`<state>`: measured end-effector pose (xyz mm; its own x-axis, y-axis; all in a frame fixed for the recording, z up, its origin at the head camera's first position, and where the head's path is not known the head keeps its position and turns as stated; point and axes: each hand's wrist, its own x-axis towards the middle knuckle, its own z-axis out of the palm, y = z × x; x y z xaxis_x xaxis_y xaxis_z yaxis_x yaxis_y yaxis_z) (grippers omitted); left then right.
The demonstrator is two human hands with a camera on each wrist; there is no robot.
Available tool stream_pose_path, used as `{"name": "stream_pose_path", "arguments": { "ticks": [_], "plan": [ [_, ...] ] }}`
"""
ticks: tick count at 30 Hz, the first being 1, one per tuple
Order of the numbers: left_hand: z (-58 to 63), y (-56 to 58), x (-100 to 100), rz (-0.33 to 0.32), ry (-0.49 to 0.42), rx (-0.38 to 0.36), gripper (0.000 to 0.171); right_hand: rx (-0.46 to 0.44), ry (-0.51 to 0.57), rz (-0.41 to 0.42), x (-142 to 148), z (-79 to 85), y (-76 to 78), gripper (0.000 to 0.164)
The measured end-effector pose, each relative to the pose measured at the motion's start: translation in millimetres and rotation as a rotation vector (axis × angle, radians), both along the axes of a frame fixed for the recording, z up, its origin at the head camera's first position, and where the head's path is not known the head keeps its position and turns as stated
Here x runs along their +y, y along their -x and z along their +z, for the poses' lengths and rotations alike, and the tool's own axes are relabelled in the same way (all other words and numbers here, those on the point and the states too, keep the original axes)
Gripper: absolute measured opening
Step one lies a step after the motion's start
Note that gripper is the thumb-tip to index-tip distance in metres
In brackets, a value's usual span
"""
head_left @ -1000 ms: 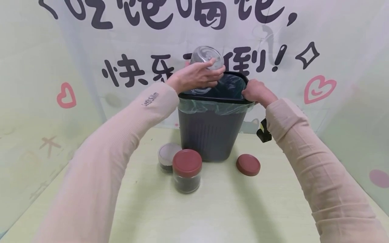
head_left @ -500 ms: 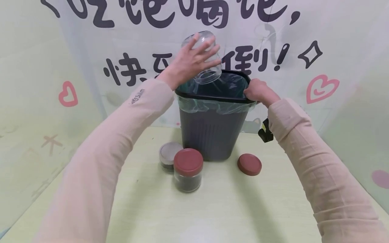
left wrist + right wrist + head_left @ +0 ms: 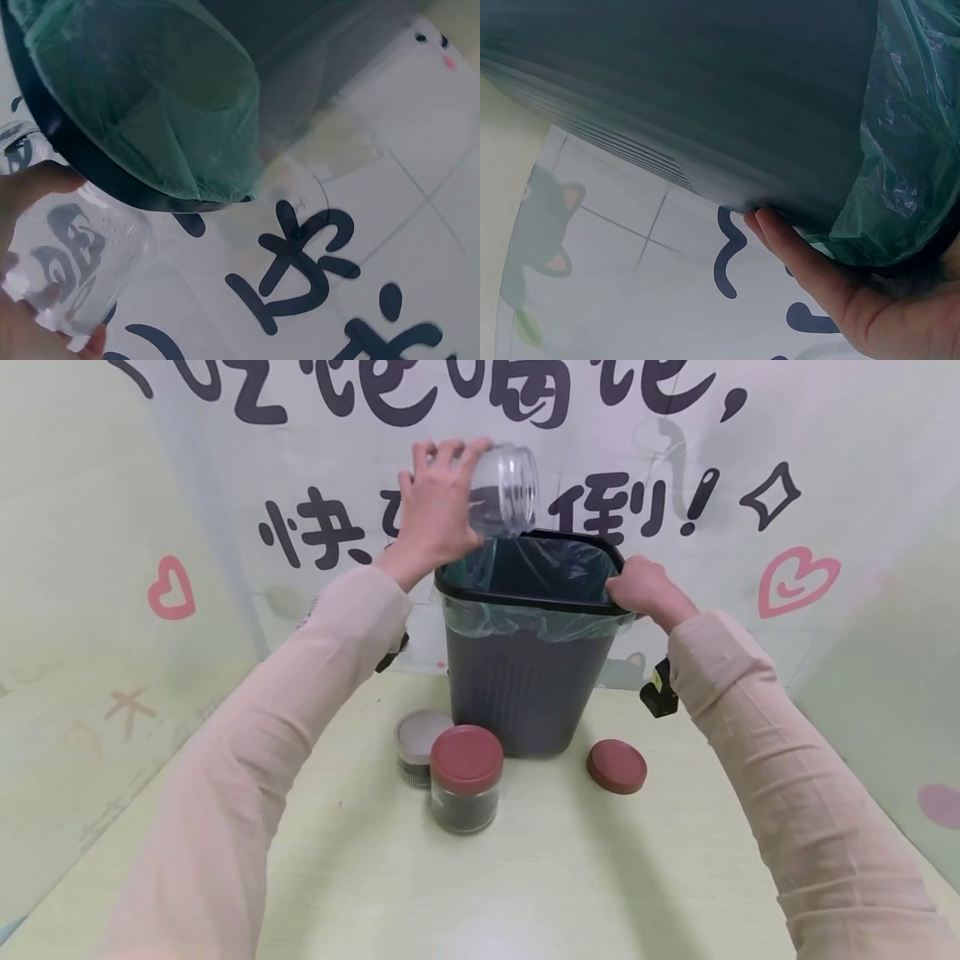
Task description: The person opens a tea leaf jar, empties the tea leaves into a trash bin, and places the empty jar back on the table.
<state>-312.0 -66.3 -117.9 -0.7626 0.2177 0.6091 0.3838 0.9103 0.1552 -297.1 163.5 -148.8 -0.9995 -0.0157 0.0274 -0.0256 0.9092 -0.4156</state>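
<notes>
My left hand (image 3: 437, 508) grips a clear jar (image 3: 508, 492), lidless and lying on its side in the air. Its threaded mouth points right, over the left part of a dark waste bin (image 3: 525, 685). In the left wrist view the thumb and fingers wrap the jar's clear body (image 3: 124, 255) close beside the bin's black rim. A green plastic liner (image 3: 577, 564) fills the bin and folds over its rim. At the right corner of that rim, my right hand (image 3: 647, 589) holds on, its fingers (image 3: 787, 240) lying along the bin's outside under the liner.
Before the bin stands a jar with a red lid (image 3: 467, 760) and dark contents. A shorter container with a grey lid (image 3: 422, 732) sits behind it to the left. A loose red lid (image 3: 617, 767) lies at right. A printed cloth (image 3: 322, 527) hangs behind the bin.
The left hand has lifted the jar from low at the bin's rim, and turned it from mouth down to sideways. The right hand stays on the rim.
</notes>
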Motion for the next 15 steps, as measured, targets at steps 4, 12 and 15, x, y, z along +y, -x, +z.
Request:
{"name": "stream_pose_path", "arguments": {
  "ticks": [4,12,15],
  "plan": [
    [0.4,-2.9,-6.2,0.030,-0.225,-0.086,0.095,0.022,0.036,-0.015,1.6,-2.4,-0.4,0.015],
    [-4.0,-12.6,-25.7,-0.032,-0.613,-0.201,0.096,0.049,0.101,-0.036,2.7,-7.0,-1.2,0.019],
    [-7.2,-19.4,-34.1,-0.048,-0.715,-0.246,0.095,0.057,0.115,-0.047,3.3,-7.9,-2.1,0.026]
  ]
}}
